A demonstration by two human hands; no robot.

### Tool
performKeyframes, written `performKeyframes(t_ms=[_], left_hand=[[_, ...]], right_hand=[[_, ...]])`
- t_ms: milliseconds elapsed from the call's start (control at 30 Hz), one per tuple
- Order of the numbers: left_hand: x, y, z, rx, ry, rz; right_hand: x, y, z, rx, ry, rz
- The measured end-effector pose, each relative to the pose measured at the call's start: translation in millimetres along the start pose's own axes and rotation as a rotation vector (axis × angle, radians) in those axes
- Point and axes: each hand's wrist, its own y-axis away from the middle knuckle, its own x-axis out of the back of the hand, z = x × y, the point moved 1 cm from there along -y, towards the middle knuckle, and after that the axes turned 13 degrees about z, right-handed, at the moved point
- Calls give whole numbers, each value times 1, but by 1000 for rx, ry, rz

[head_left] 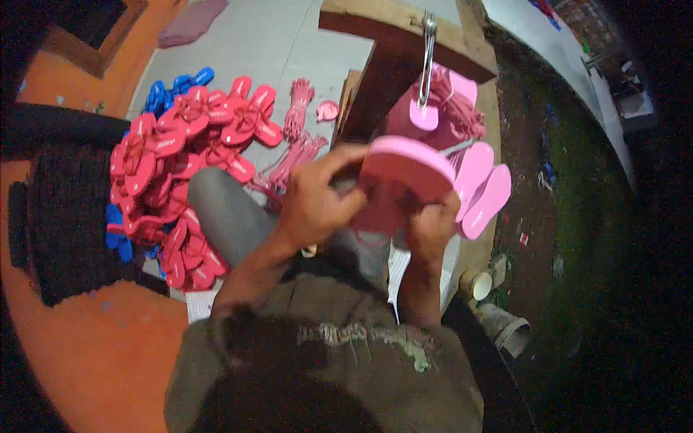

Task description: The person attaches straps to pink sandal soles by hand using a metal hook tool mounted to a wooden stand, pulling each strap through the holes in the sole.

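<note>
In front of me a pink flip-flop sole (408, 169) is held up, tilted, with its darker red underside toward me. My left hand (321, 195) is closed on its left edge, fingers bent round it. At the lower right edge, my right hand (433, 227) grips the same sole with its fingers curled in. Shadow and blur hide the lower part between my hands. Just beyond the sole, a long metal hook (426, 72) hangs from a wooden stand (390, 22), its lower end at a small pink piece (424, 117).
Pink soles (487, 206) lie stacked at the right, and bundled pink straps (462, 108) lie behind. On the left is a heap of red flip-flops (180, 130), with blue ones (177, 86) beyond. More strap bundles (298, 108) and a pink tape roll (328, 111) lie beside the stand.
</note>
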Motion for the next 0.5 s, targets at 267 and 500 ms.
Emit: performKeyframes(t_ms=[267, 500], left_hand=[[14, 0, -69, 255, 517, -52], [41, 62, -113, 883, 963, 435]], right_hand=[[8, -11, 7, 13, -352, 337], [-48, 22, 69, -369, -787, 303]])
